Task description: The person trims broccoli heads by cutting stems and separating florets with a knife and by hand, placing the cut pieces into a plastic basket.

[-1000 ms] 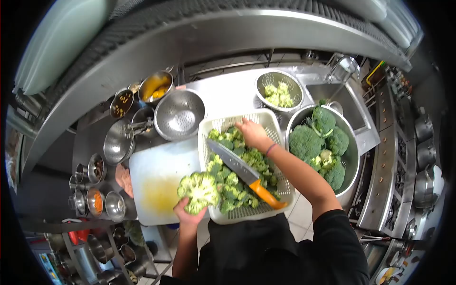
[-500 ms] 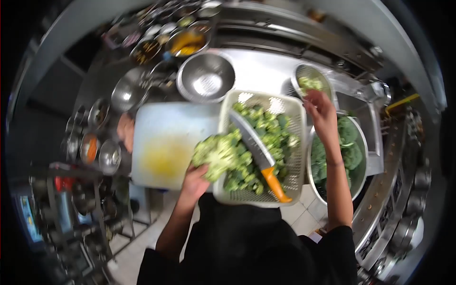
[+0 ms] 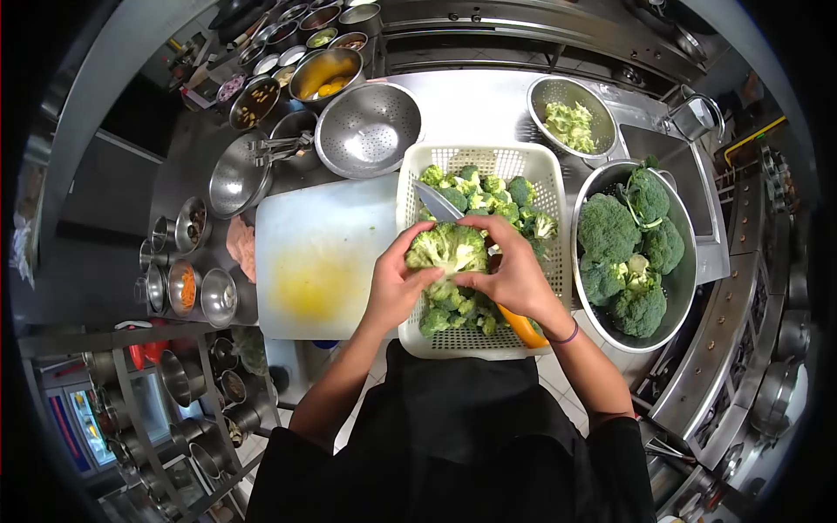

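Note:
A large piece of broccoli (image 3: 449, 247) is gripped between my two hands, its pale cut side turned up. My left hand (image 3: 401, 277) closes on its left edge, and my right hand (image 3: 514, 270) presses its right side with thumb and fingers. Below them is a cream perforated basket (image 3: 408, 338) filled with cut broccoli florets (image 3: 471, 187). A knife with an orange handle (image 3: 523, 327) lies across the florets, its blade (image 3: 438, 200) partly hidden by my right hand.
A white cutting board (image 3: 327, 227) with a yellow stain lies left of the basket. On the right, a steel bowl (image 3: 689, 296) holds several whole broccoli heads (image 3: 609, 228). A colander (image 3: 602, 96) contains pale trimmings; an unfilled perforated bowl (image 3: 370, 131) stands behind the board.
My right hand has come from the colander at the back right to the broccoli. My left hand has carried the broccoli rightward over the basket. Now both hands hold it.

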Motion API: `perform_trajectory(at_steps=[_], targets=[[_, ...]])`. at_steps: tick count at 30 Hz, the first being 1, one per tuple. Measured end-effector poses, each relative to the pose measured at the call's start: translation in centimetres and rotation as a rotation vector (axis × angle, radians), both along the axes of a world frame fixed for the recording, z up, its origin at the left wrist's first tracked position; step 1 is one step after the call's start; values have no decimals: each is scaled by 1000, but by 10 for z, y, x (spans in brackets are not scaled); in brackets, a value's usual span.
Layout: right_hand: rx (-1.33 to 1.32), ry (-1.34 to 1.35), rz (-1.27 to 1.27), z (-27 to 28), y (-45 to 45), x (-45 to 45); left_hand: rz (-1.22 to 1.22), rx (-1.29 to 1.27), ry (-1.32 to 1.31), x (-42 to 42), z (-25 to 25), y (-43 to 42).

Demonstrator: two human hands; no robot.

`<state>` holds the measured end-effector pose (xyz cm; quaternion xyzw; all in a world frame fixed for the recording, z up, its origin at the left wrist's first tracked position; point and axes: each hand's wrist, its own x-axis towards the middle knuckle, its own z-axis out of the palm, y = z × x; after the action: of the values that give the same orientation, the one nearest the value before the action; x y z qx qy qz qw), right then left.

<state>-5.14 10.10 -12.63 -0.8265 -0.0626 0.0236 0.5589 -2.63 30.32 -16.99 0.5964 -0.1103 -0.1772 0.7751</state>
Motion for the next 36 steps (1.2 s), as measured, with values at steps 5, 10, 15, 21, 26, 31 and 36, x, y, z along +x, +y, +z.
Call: perform_trajectory(at_steps=[5,10,15,21,26,31,36], targets=[[-91,-50,-88,0,-3,0,55,193,-45,1,-6,-4],[212,93,79,-11,-11,3,120,192,-165,5,-10,-8],[233,54,-34,-26,0,0,129,239,-161,2,-1,-18],[-14,-55,-162,-22,12,-6,200,540,-359,6,-5,-19],[-27,-86,-206,-25,16,-5,269,535,-406,3,-3,-21],[-79,-188,-291,-28,22,-2,389,560,-563,-3,10,-31],[-8,-168,-449,-46,12,14,395,529,-774,-20,12,-50]])
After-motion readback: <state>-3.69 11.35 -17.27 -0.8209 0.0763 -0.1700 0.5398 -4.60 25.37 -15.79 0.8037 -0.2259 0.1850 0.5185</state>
